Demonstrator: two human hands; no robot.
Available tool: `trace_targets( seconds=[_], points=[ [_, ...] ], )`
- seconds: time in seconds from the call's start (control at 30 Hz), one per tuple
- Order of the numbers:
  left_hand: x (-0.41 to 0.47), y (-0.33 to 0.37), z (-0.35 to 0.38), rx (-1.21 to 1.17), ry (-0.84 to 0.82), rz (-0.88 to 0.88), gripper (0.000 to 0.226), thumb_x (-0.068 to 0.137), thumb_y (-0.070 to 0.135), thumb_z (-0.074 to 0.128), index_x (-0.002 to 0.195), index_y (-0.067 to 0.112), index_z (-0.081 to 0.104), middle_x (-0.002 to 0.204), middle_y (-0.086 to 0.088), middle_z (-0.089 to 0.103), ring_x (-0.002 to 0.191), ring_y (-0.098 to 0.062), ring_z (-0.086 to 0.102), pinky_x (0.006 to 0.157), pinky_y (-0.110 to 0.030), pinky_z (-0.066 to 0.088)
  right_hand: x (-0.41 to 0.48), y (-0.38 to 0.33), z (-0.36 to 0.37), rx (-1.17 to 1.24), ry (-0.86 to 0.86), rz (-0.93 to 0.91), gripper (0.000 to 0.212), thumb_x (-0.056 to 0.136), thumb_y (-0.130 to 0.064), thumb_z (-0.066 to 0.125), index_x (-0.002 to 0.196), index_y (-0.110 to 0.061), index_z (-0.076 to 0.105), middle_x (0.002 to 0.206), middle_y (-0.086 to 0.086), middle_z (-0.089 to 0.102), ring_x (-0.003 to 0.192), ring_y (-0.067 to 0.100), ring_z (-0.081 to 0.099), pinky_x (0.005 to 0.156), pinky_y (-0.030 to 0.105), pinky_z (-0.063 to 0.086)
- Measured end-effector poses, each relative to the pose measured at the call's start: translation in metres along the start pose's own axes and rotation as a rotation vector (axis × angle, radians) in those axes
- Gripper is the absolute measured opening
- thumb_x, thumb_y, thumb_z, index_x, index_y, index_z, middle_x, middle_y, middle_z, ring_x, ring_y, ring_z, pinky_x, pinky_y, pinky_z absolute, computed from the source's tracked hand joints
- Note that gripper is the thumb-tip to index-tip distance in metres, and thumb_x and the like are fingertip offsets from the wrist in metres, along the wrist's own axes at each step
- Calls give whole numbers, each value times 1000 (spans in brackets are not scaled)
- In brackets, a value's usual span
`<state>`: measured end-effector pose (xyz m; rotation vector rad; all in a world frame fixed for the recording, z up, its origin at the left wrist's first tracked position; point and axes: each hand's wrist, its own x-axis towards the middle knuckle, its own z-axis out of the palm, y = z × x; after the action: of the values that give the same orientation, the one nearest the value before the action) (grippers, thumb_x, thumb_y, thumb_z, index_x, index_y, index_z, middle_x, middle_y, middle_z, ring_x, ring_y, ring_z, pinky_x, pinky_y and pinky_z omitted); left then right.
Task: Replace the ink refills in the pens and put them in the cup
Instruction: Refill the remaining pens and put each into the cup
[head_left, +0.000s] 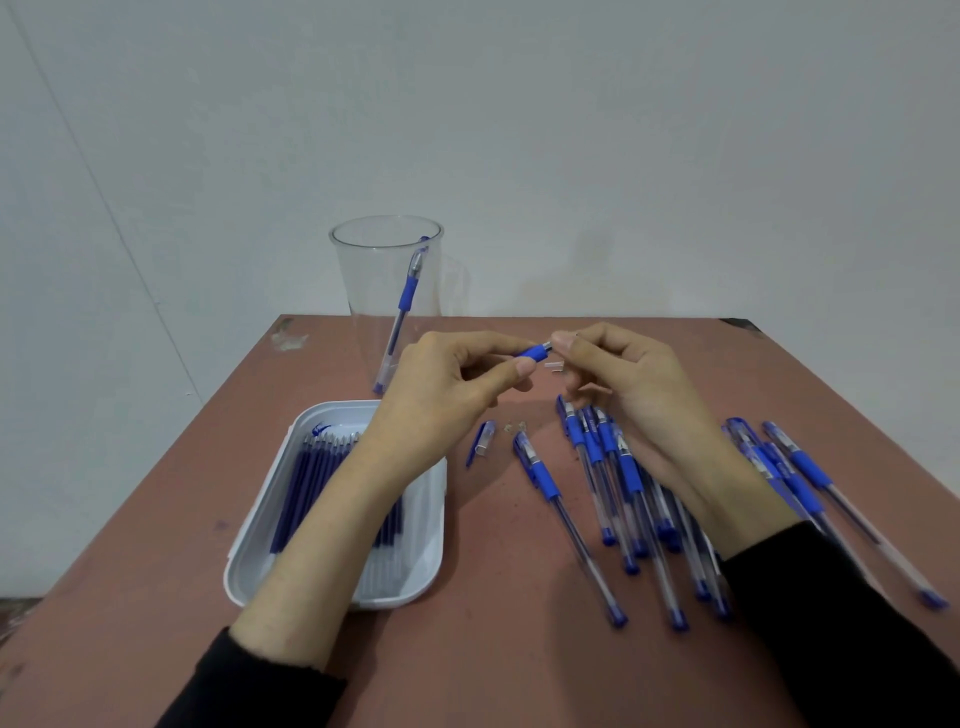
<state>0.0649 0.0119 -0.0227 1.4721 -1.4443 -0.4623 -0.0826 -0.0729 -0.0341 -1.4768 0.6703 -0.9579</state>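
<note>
Above the table (493, 649), the left hand (447, 395) pinches a pen (535, 353) by its blue grip, and the right hand (628, 384) pinches its silver tip. Loose pens (623, 483) lie at right (one already stands in the cup (363, 280)); refills (306, 483) fill the tray (415, 587).

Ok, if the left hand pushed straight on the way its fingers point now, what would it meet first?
Most likely the right hand: the left hand points rightward along the pen it pinches, and the right hand pinches that pen's tip just ahead. Depth is hard to judge from this view.
</note>
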Motion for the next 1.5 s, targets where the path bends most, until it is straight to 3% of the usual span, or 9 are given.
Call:
trace_targets(
  seconds=[0.13, 0.47, 0.73, 0.83, 0.9, 0.97, 1.1, 1.3, 1.5],
  points=[
    [2, 0, -1, -29, 14, -12, 17, 89, 23, 63, 104, 23, 72, 75, 7, 71, 58, 7, 57, 56, -5, 38, 0, -1, 0, 69, -67, 15, 30, 75, -29, 66, 100, -13, 71, 67, 0, 64, 63, 10, 58, 59, 20, 47],
    [0, -2, 1, -41, 53, -11, 20, 86, 20, 66, 105, 18, 73, 73, 8, 69, 60, 7, 59, 55, -4, 39, -2, 6, 13, 179, 85, 6, 11, 86, -16, 66, 91, -13, 75, 55, -3, 50, 55, 5, 47, 57, 15, 43],
    [1, -3, 2, -34, 113, -19, 18, 85, 19, 68, 102, 20, 73, 74, 8, 71, 62, 8, 61, 60, -5, 41, -2, 7, 14, 92, 88, -38, 14, 87, -24, 64, 95, -18, 74, 63, -1, 59, 63, 8, 52, 64, 21, 45],
    [3, -6, -4, -37, 176, -31, 15, 86, 22, 68, 99, 28, 73, 75, 7, 73, 64, 1, 62, 65, -14, 48, 1, 12, 16, -182, 73, -91, 20, 96, -26, 53, 106, -21, 70, 79, -7, 67, 75, 2, 57, 72, 23, 45],
    [4, -8, -8, -60, 200, -51, 15, 86, 21, 68, 99, 27, 73, 75, 7, 73, 63, -2, 61, 62, -13, 46, 1, 20, 18, -657, 20, -253, 22, 97, -19, 51, 110, -22, 68, 94, -10, 66, 86, 1, 52, 78, 18, 42],
    [5, -8, -11, -87, 208, -63, 18, 86, 19, 68, 103, 21, 73, 75, 7, 73, 60, -1, 59, 57, -9, 41, -1, 31, 22, -1000, -140, -399, 29, 92, -12, 51, 114, -22, 67, 107, -7, 64, 98, 13, 45, 89, 26, 40],
    [5, -8, -11, -100, 199, -68, 16, 85, 19, 68, 100, 23, 73, 75, 7, 73, 62, -4, 60, 59, -10, 42, -3, 35, 27, -1231, -342, -436, 38, 87, -15, 46, 119, -22, 66, 117, -8, 61, 103, 18, 39, 93, 38, 37],
    [4, -9, -9, -100, 190, -55, 14, 85, 21, 69, 95, 29, 73, 75, 5, 74, 75, -13, 68, 72, -22, 52, -1, 32, 29, -1260, -305, -477, 20, 92, -19, 54, 107, -19, 67, 102, -8, 63, 99, 14, 42, 91, 36, 38],
    [3, -9, -10, -91, 171, -52, 14, 85, 23, 68, 94, 33, 72, 75, 7, 74, 70, -7, 65, 73, -19, 51, 4, 10, 3, -760, 56, -257, 24, 90, -8, 57, 98, -24, 72, 95, -8, 68, 79, 0, 57, 71, 6, 40]
  ],
)
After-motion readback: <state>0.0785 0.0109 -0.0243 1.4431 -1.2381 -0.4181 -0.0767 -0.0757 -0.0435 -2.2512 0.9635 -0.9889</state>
